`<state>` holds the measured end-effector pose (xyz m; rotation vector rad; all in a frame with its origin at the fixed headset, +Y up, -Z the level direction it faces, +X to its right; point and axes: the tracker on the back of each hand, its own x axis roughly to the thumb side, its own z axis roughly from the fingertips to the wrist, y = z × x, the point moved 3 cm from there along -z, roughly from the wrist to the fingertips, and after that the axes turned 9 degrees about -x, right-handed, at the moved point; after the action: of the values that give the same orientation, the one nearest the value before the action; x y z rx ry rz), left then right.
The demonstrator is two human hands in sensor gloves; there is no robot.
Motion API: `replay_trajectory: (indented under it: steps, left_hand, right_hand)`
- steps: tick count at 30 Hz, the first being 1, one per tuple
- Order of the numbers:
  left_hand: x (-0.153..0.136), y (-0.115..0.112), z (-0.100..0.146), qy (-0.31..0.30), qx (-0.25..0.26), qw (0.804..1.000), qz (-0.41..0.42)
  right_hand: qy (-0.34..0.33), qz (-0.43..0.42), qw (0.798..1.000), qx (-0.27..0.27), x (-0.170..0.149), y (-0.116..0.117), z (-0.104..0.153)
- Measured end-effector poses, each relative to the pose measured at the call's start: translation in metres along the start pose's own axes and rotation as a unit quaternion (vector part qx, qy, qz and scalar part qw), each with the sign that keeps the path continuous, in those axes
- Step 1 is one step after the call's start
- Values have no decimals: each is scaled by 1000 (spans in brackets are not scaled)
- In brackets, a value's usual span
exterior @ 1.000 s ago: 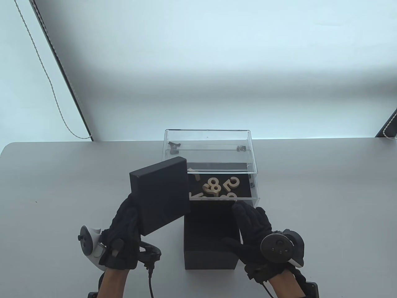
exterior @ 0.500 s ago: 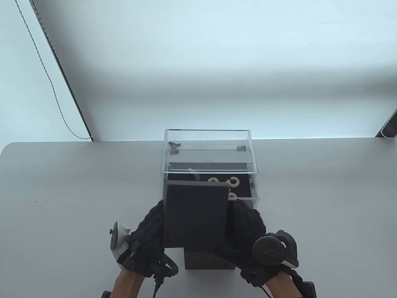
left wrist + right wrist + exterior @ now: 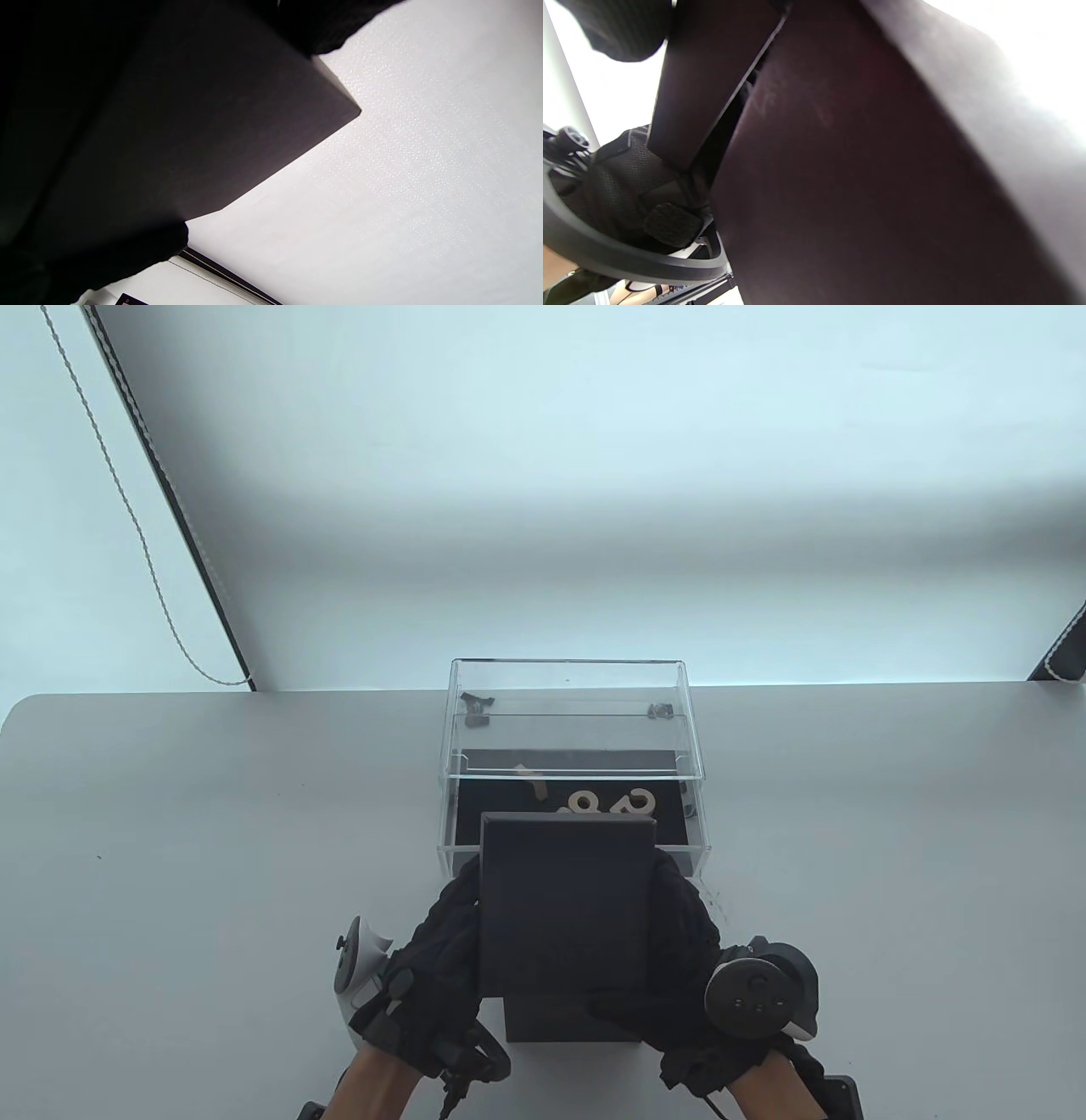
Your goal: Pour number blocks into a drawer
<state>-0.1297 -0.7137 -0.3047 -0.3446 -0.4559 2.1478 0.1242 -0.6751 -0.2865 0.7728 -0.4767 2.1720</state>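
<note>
Several pale wooden number blocks (image 3: pixel 612 803) lie in the pulled-out, black-lined drawer (image 3: pixel 679 838) of a clear acrylic case (image 3: pixel 568 687). In front of it stands a black box (image 3: pixel 551 1025). A black lid (image 3: pixel 567 899) lies level over the box's top. My left hand (image 3: pixel 437 959) grips the lid's left edge. My right hand (image 3: pixel 683 942) holds the box's right side, fingers up along the lid's right edge. The right wrist view shows a gap between the lid (image 3: pixel 712 76) and the box (image 3: pixel 882 190). The left wrist view shows only the dark lid or box (image 3: pixel 169 127).
The grey table (image 3: pixel 170 857) spreads out on both sides of the case. A beaded blind cord (image 3: pixel 136 526) hangs at the back left, off the table. The drawer's front wall stands just behind the lid's far edge.
My left hand has swung the tilted lid from the left over the box and levelled it. My right hand has stayed at the box's right side. The lid now hides some blocks.
</note>
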Motion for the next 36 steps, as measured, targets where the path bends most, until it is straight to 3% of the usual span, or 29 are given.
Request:
replay_trajectory:
  steps: [7, 13, 27, 33, 36]
  left_hand:
    - [18, 7, 3, -41, 50, 990, -129]
    - [20, 13, 4, -18, 71, 969, -235]
    - [-15, 32, -3, 73, 80, 963, -246]
    - [-26, 37, -3, 98, 86, 961, -244]
    - [-29, 37, -4, 98, 82, 961, -247]
  right_hand:
    - [9, -3, 1000, 2, 8, -6, -1]
    - [38, -3, 999, 27, 9, -7, -1]
    - [139, -1, 984, 113, -10, -3, 3]
    - [186, -67, 971, 132, -22, 2, 7]
    - [202, -30, 965, 162, -28, 6, 10]
